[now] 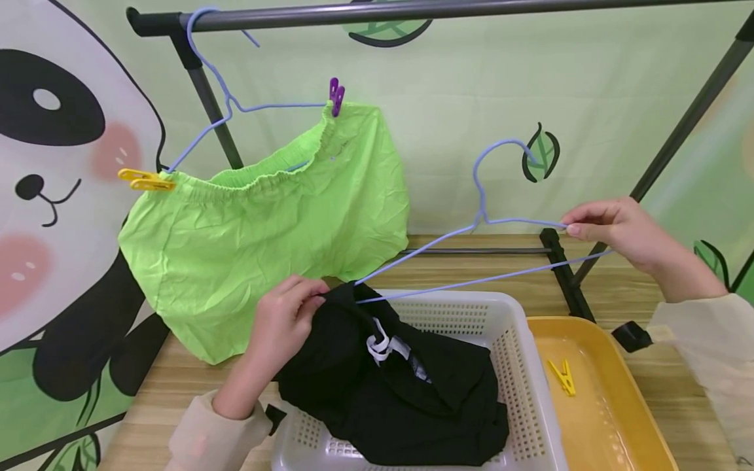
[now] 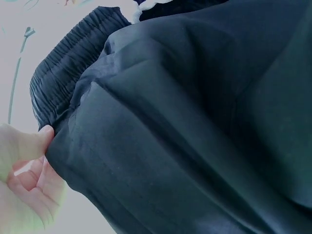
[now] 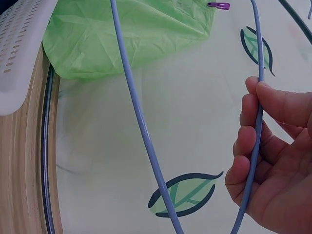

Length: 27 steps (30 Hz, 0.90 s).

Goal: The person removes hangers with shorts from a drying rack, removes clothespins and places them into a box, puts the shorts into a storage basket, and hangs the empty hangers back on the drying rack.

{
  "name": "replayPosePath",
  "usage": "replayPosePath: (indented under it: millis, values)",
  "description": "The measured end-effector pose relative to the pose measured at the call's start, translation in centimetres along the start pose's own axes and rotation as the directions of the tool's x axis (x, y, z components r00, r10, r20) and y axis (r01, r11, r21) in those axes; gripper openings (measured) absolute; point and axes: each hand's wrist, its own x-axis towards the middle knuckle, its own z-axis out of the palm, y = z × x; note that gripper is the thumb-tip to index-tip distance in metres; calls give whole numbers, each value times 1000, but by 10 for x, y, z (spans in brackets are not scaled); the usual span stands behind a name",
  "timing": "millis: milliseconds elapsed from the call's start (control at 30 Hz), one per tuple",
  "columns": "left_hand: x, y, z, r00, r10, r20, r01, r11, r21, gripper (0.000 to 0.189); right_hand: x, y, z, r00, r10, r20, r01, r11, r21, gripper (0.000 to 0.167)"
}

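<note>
Black shorts (image 1: 406,386) with an elastic waistband and a white drawstring (image 1: 379,343) lie bunched in and over the white basket. My left hand (image 1: 285,320) pinches the waistband's left end, thumb on the cloth in the left wrist view. A blue wire hanger (image 1: 448,235) slants above the basket, its left end at the waistband opening and hidden there by black cloth. With thumb and fingers, my right hand (image 1: 618,232) grips the hanger's upper arm near its right end; the fingers (image 3: 248,139) curl round the wire in the right wrist view.
Green shorts (image 1: 265,235) hang at left from another blue hanger on the rack bar (image 1: 377,12), held by yellow (image 1: 147,180) and purple (image 1: 336,97) clothespins. A white basket (image 1: 518,366) stands beside a yellow tray (image 1: 612,392) with a yellow clothespin (image 1: 562,377).
</note>
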Motion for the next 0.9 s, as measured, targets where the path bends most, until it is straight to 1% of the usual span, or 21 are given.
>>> replayPosePath:
  millis: [167,267,333,433,500,567,667,767,833,900]
  values:
    - [1,0,1,1000,17,-4,-17,1000,-19,15,-2,0,-2,1000,-13,-28,14,999,30,29]
    - [1,0,1,1000,23,2,-23,999,-28,16,-4,-2,-3,999,-42,-27,43,997,63,28]
    - [1,0,1,1000,26,2,-26,999,-33,16,-5,-4,-4,998,-61,-29,63,996,58,27]
    - [2,0,1,1000,28,-2,-28,999,-35,16,-7,-6,-6,997,-65,-37,66,997,28,20]
    - [1,-1,1,1000,25,-10,-25,999,-30,15,-9,-4,-8,998,-34,-62,33,999,-4,18]
    - [0,-2,0,1000,8,-15,-9,1000,-21,14,-10,-1,-11,996,16,-89,-17,1000,-10,18]
    - [-1,-4,-2,999,-25,-19,25,1000,-3,14,-14,7,-17,990,71,-126,-69,997,19,23]
    - [-3,-6,-4,999,-47,-18,47,999,15,14,-16,13,-22,985,83,-151,-77,996,47,26]
    - [-3,-6,-4,999,-49,-17,49,999,22,14,-16,16,-23,982,82,-168,-76,996,43,25]
    - [-3,-6,-4,999,-47,-18,48,998,28,14,-15,17,-25,983,75,-170,-65,996,65,24]
